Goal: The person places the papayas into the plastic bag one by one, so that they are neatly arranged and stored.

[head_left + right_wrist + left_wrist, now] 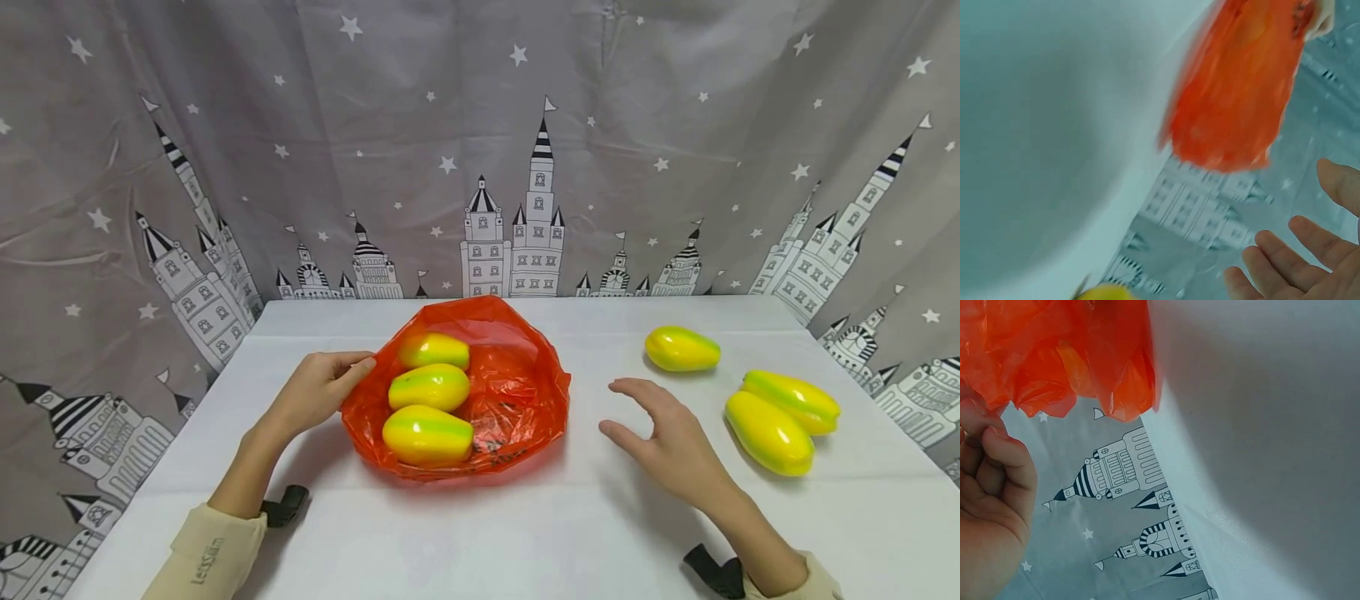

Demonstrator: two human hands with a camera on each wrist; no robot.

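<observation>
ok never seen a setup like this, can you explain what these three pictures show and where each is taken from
No robot here, just a person's bare left hand and right hand. The wide picture comes from a camera worn on the head, looking forward and down; the other two come from left and right wrist cameras. On the white table sits an open red bag with three yellow-green fruits inside; three loose fruits lie to the right of it. The left hand pinches the bag's rim. The right hand is open between the bag and the loose fruits, holding nothing. Behind hangs a grey cloth printed with castles and stars.
</observation>
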